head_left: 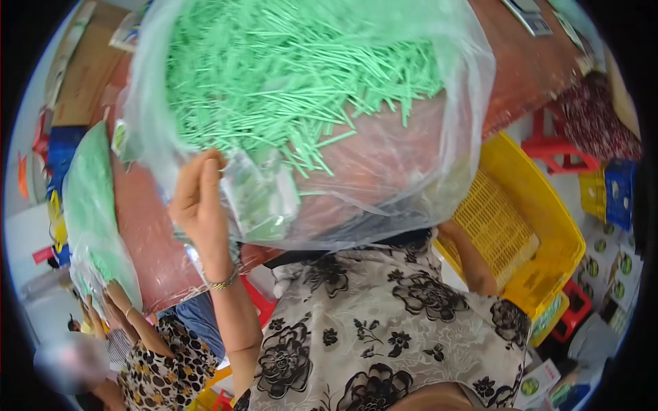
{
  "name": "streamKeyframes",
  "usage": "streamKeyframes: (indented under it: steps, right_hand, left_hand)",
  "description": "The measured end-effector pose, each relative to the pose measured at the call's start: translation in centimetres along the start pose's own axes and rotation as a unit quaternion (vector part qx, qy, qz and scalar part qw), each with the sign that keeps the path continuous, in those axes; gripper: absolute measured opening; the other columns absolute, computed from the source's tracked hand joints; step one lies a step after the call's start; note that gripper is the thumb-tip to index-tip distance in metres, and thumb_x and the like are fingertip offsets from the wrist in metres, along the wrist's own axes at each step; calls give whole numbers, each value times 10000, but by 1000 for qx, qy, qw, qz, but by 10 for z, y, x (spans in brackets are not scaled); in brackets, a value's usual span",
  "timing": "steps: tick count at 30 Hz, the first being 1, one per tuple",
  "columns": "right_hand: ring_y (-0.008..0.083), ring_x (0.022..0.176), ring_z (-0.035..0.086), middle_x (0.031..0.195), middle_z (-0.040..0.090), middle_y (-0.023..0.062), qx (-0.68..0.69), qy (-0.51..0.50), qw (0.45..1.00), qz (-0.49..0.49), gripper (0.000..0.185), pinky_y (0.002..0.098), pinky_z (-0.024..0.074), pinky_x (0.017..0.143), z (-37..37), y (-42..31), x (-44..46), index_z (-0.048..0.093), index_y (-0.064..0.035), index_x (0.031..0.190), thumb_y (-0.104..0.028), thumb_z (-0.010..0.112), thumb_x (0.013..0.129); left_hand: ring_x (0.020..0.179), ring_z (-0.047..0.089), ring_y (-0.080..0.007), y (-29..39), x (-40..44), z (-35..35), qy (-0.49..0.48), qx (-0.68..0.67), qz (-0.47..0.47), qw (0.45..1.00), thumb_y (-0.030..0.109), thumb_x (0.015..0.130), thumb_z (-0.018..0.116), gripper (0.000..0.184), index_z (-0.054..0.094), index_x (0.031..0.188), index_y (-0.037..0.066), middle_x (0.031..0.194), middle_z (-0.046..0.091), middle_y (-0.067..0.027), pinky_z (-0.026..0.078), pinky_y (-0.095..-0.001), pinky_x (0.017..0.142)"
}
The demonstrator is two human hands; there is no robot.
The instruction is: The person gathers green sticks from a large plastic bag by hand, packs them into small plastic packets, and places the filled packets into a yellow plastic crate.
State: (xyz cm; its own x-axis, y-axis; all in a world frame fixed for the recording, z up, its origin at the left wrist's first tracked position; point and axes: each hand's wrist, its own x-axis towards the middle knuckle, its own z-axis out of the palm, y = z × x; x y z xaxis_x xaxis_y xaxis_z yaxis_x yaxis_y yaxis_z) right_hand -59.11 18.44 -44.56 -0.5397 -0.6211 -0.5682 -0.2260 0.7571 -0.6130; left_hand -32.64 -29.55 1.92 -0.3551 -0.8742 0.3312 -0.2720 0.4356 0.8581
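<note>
Pinched closed at the fingertips, my left hand [197,192] holds the upper corner of a small clear printed plastic packet [264,195]. The packet hangs over the near part of a large clear plastic bag [391,195]. Inside that bag lies a big heap of thin green sticks [301,75], several of them loose at the near edge, close to the packet. My right hand [447,230] is at the bag's near right edge; its fingers are hidden there, so its grip does not show.
The red-brown table [154,253] carries the bag. A yellow plastic crate [548,226] stands at the right, with red stools [562,154] beyond. Another bag of green sticks [96,198] lies at the left, where a co-worker's hands [116,298] are busy. A cardboard box [86,75] stands far left.
</note>
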Motion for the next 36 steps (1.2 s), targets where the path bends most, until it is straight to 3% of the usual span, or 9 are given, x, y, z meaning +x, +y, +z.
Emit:
streamKeyframes:
  steps: [3,4,6,7,10,15,22,30,36]
  right_hand:
    - [287,620,644,778,661,188,9,-4,999,-38,200,400,514,514,-44,-3,22,666,52,948,-99,631,821]
    - [273,625,653,734,666,161,237,48,964,108,210,384,511,527,-77,2,31,701,22,882,-171,666,809]
    - [203,684,629,786,660,79,-83,407,908,60,183,335,509,635,-166,-73,17,664,11,969,-150,617,897]
    - [161,776,596,877,650,55,107,490,862,-74,152,309,497,709,-202,-118,5,639,1,1010,-120,581,939]
    - [105,831,567,942,616,30,160,601,728,-290,85,255,475,759,-253,-354,-61,631,-18,1009,-71,589,957]
    - [315,1059,574,1101,620,128,-191,295,739,-575,336,426,435,919,-198,-593,-70,652,-63,1048,-106,743,728]
    - [254,1055,525,1048,568,86,-419,299,617,-595,207,404,409,866,-134,-742,65,638,-69,990,-102,625,786]
    - [273,1100,524,986,574,104,-421,373,482,-672,110,424,415,928,-106,-759,132,593,-50,884,-130,545,825]
    - [274,955,583,904,581,103,-350,312,577,-669,100,439,409,964,-120,-735,90,547,-57,906,-89,541,812]
  left_hand:
    - [878,651,-131,-7,8,-4,-7,-2,15,1000,14,927,620,147,701,1041,-33,967,699,-78,509,-259,790]
    - [880,648,-127,-9,13,-6,-5,14,15,1000,9,922,620,150,701,1042,-30,965,700,-78,506,-261,794]
    - [912,657,-188,-15,25,-11,-33,112,101,988,2,883,641,161,700,1032,-19,992,696,-112,506,-289,794]
    - [929,658,-215,-17,28,-9,-45,141,144,979,3,870,650,169,699,1030,-17,1006,692,-127,508,-301,790]
    - [934,622,-307,-25,37,5,-53,197,242,949,22,832,668,146,702,971,-7,974,675,-139,487,-395,838]
    - [938,603,-305,-37,42,18,-99,228,262,932,51,801,688,136,705,929,8,984,665,-105,463,-405,834]
    - [932,584,-286,-43,41,15,-82,218,268,935,60,770,699,145,698,910,23,970,645,-84,449,-399,811]
    - [981,578,-275,-45,39,14,-81,211,253,941,73,789,699,137,689,919,32,1001,641,-69,434,-401,843]
    - [1081,562,-361,-30,52,5,-31,147,197,969,89,818,707,381,617,1172,-20,1147,612,-192,443,-435,928]
